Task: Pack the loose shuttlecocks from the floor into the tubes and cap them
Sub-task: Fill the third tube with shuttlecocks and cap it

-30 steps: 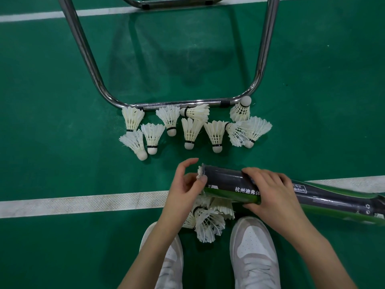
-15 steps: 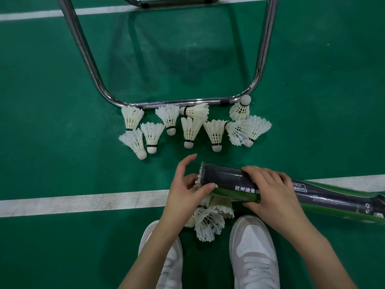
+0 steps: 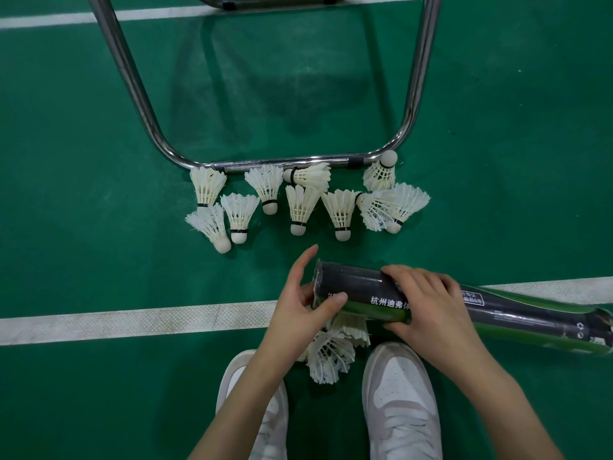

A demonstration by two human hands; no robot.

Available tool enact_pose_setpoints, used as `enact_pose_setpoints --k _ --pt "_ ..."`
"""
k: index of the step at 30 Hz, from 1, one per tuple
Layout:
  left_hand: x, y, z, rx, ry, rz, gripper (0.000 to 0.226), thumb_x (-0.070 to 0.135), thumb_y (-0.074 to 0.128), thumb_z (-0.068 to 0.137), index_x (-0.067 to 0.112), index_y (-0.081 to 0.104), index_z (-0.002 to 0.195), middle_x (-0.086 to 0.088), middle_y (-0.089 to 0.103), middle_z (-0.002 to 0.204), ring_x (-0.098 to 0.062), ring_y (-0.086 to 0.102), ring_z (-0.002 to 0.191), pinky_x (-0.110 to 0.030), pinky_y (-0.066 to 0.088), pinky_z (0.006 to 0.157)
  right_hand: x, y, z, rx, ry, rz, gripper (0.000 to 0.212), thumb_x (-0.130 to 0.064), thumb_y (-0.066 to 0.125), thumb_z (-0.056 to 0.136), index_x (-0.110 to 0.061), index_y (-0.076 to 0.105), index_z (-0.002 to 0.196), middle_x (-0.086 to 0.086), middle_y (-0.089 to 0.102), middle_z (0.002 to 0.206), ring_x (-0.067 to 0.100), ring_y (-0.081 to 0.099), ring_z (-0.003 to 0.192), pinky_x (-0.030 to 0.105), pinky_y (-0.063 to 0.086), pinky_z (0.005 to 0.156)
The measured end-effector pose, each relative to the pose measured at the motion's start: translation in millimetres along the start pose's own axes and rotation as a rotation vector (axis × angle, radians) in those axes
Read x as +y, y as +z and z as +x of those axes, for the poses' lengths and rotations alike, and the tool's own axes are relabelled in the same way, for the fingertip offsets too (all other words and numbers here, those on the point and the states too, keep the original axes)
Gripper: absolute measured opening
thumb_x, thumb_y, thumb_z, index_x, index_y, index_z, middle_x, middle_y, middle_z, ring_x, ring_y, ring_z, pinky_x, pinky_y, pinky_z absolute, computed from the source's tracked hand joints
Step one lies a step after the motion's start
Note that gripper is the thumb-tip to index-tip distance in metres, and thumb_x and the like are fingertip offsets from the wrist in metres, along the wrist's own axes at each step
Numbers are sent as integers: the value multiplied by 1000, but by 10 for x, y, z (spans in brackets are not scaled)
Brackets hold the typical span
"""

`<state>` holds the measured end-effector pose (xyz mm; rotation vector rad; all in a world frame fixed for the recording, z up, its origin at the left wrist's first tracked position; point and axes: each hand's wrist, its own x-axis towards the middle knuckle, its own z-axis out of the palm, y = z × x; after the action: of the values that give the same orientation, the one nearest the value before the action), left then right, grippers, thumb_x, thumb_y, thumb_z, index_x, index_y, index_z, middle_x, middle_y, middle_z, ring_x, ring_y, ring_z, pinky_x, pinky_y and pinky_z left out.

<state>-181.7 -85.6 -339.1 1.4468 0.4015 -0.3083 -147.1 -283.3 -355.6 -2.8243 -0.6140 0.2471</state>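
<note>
We crouch on a green court floor (image 3: pixel 99 260), packing shuttlecocks. From the left: ten loose shuttlecocks (image 3: pixel 300 207) lie in a ragged row just in front of a chrome chair frame (image 3: pixel 282 162), most with cork tips toward us, one lying sideways against the bar and one at the far right with its cork tip pointing away. Closer in, a second heap (image 3: pixel 328 356) of at least two more sits between our two white shoes (image 3: pixel 398 400), partly hidden under the tube, so we cannot give its count.

Our left hand (image 3: pixel 298 307) has its grip at the open mouth of the single dark tube (image 3: pixel 351 290), thumb pressed on the rim and forefinger raised; whether a shuttlecock is under the palm we cannot tell. Our right hand (image 3: pixel 428 300) has its grip wrapped over the tube's middle, holding it level just above the white line (image 3: pixel 132 322). No cap is in sight.

We judge the shuttlecocks near weightless and fragile: feathers bend and fray, so the firm cork is the place to pinch, feeding it cork first. The cardboard tube looks light, stiff and smooth, best held round its barrel near the mouth.
</note>
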Motion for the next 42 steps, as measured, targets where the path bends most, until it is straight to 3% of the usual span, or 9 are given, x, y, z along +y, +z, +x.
enact_pose_setpoints --k 8,14,17,20,24,28,33,40,42 --pt "-38 -40 30 27 1 65 77 6 73 79 44 34 133 -4 70 96 -16 68 89 -25 53 83 -6 5 -22 -4 1 -6 90 -34 87 47 -28 39 124 -7 57 121 20 54 110 36 21 93" --pt "-26 -24 18 12 13 80 71 5 69 83 43 35 132 -2 71 91 -5 67 78 -14 49 71 -20 -1 -13 -4 3 1 91 -34 86 48 -28 38 124 -7 57 122 20 53 110 35 20 94" --pt "-31 -19 16 -28 17 55 68 0 63 86 36 34 135 0 71 92 -6 67 83 -14 49 73 -30 0 -15 -4 5 11 90 -33 86 49 -28 38 125 -7 56 123 20 52 111 35 19 95" --pt "-33 -8 17 -57 19 42 65 -3 57 89 33 33 137 -1 67 106 -5 66 93 -14 48 79 -32 -1 -14 -5 2 10 91 -33 86 48 -28 38 125 -7 57 123 20 53 111 35 19 94" --pt "1 2 9 -57 25 62 69 0 60 87 35 30 138 3 64 112 0 65 96 -11 47 79 -27 2 -8 -16 4 18 88 -33 85 53 -28 37 127 -7 54 126 19 49 115 36 19 97" --pt "-16 -7 29 -34 28 130 82 8 74 77 44 30 137 4 60 119 -3 63 102 -24 50 92 -27 2 -11 -23 6 11 86 -33 83 54 -29 37 127 -8 54 126 19 48 116 37 20 97" --pt "-41 -32 43 -32 22 156 83 7 74 77 47 31 136 2 63 115 -9 67 94 -31 54 87 -31 3 -23 -19 7 16 87 -32 85 52 -28 38 126 -7 54 125 20 49 115 39 21 97" --pt "-30 12 45 -70 48 144 76 1 66 84 39 30 139 16 50 126 7 54 111 -10 41 94 -23 13 -24 -7 -1 -5 89 -34 86 48 -28 39 124 -7 57 122 20 53 110 35 20 94" --pt "-11 8 39 -75 55 145 76 0 64 86 38 27 141 15 53 122 10 57 102 -7 42 87 -21 9 -19 -1 -2 -8 90 -34 87 47 -27 40 124 -7 57 121 20 54 109 35 20 93"
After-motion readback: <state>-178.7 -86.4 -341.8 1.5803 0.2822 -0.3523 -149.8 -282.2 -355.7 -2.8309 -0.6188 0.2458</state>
